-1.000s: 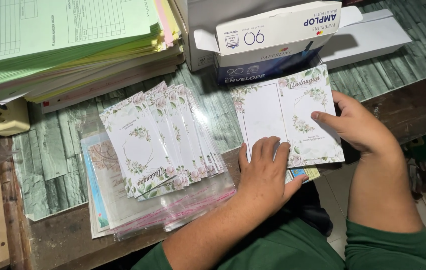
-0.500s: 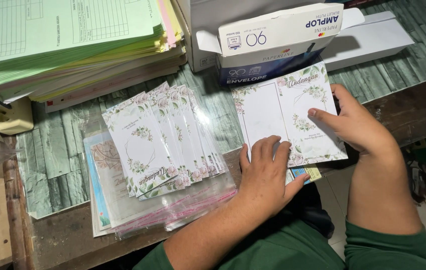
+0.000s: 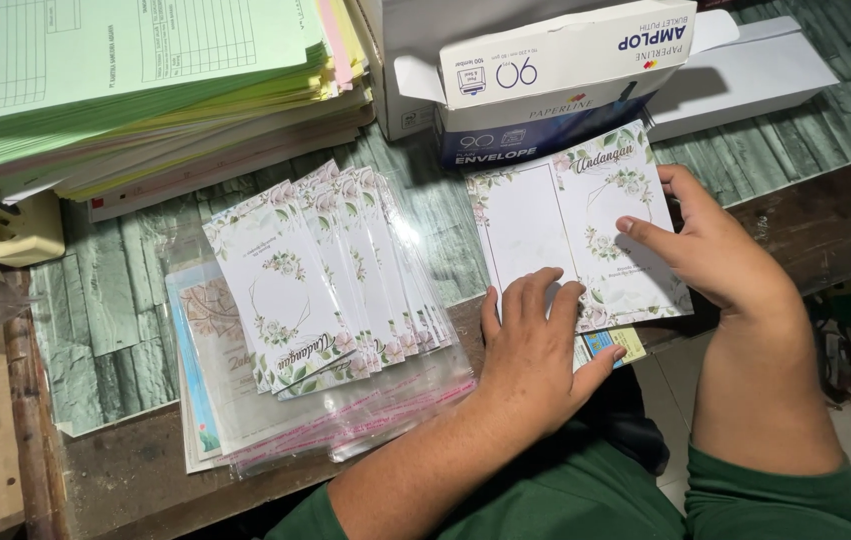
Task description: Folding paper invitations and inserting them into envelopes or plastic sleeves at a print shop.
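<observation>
Fingers: those of the left hand [image 3: 535,345] lie flat and slightly spread, pressing on the lower edge of the open card [image 3: 575,235]; those of the right hand [image 3: 715,250] are held together, the thumb on the card's right panel and the rest curled past its right edge, clamped lightly on it.
Card: a white folded card with green leaves and pale flowers at the corners, lying open and flat on the desk [image 3: 805,215], between the two hands, its top edge just beside the envelope box [image 3: 555,85].
Under the card: a small yellow and blue slip [image 3: 610,347] pokes out at the lower edge, beside the left thumb.
Card stack: a fanned row of closed cards [image 3: 330,275] with the same flower print lies left of the left hand, apart from it.
Sleeves: the fanned cards rest on a pile of clear plastic sleeves [image 3: 345,420] holding other printed sheets.
Box: a white and blue carton of envelopes, its flap open, stands at the back of the desk.
Papers: a thick stack of green, yellow and pink forms [image 3: 145,90] fills the far left corner.
Socket: a cream plug socket [image 3: 20,230] sits under the forms' edge.
Mat: a green wood-pattern sheet [image 3: 110,320] covers part of the desk.
</observation>
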